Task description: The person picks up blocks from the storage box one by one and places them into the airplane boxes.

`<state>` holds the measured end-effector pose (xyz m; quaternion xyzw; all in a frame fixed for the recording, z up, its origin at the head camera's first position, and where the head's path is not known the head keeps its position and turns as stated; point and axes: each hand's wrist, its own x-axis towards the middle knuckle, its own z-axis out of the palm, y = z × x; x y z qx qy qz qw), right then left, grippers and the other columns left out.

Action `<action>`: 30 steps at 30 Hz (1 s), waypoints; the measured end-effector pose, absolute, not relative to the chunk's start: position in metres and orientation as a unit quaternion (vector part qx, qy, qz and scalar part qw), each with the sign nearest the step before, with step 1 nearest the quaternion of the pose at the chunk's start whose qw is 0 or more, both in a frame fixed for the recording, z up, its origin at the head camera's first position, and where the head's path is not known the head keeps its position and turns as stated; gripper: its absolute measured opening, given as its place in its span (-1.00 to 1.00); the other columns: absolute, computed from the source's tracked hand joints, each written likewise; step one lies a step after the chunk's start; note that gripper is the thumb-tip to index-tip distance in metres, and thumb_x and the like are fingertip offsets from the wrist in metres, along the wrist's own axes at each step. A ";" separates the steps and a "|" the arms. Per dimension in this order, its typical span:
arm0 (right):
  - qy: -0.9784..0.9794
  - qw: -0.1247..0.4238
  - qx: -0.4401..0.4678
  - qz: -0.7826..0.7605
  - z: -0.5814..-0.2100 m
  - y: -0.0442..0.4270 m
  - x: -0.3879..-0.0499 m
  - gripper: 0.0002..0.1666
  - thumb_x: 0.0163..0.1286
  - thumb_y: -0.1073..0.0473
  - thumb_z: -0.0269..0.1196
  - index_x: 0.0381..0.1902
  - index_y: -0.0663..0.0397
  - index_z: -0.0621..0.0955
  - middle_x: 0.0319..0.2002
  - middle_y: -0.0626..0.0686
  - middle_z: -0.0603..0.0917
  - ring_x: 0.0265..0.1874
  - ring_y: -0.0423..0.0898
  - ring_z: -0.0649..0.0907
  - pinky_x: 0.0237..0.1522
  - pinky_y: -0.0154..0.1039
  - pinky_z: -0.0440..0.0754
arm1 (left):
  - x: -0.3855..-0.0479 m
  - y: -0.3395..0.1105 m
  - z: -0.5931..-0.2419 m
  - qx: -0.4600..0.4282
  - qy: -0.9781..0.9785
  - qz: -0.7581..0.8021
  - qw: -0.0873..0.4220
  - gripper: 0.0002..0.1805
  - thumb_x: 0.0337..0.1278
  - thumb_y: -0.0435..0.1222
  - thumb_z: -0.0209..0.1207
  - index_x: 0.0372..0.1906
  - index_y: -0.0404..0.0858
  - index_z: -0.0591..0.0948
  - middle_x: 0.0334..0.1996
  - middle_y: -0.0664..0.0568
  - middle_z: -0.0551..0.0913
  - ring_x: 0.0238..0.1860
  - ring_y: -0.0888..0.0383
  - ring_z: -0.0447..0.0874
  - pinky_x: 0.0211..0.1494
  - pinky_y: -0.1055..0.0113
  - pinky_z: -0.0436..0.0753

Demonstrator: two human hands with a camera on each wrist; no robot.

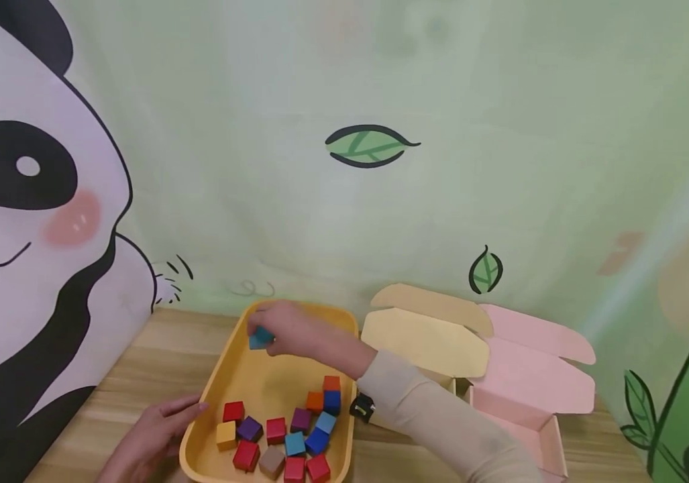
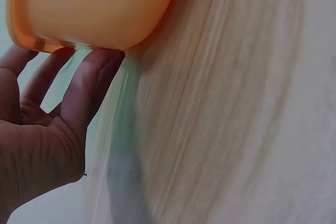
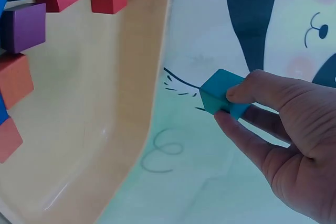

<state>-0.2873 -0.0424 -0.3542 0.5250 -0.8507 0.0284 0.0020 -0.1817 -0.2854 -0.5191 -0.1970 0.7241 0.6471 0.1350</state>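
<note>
Ideally, with right hand (image 1: pixel 296 330) pinching a cube (image 1: pixel 260 340) near the tray's (image 1: pixel 274 379) far-left corner, left hand (image 1: pixel 157 428), fingers loosely spread, steadies the left edge.

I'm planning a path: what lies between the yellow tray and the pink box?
In the head view, the open cream box stands between the yellow tray and pink box; the right sleeve and a black device partly hide it.
</note>
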 end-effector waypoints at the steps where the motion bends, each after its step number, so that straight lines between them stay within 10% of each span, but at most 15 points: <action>1: -0.852 0.000 0.522 0.032 -0.352 -0.040 -0.287 -0.65 0.30 0.19 0.46 0.04 0.01 0.69 0.00 -0.06 0.68 -0.06 -0.16 0.60 0.02 -0.54 0.58 | -0.182 -0.285 -0.519 -0.193 0.725 0.647 0.135 -0.17 0.29 0.02 0.31 0.45 -0.42 0.37 0.30 -0.44 0.47 -0.07 -0.10 0.73 -0.06 0.00 0.77; 30: -0.886 -0.074 0.457 0.018 -0.381 0.134 -0.292 -0.77 0.12 0.31 0.55 -0.24 0.04 0.79 -0.39 -0.13 0.72 -0.41 -0.23 0.56 -0.32 -0.47 0.60 | -0.184 -0.287 -0.516 -0.194 0.719 0.650 0.151 -0.08 0.24 0.10 0.33 0.48 -0.42 0.32 0.30 -0.45 0.46 -0.05 -0.07 0.76 -0.06 -0.05 0.77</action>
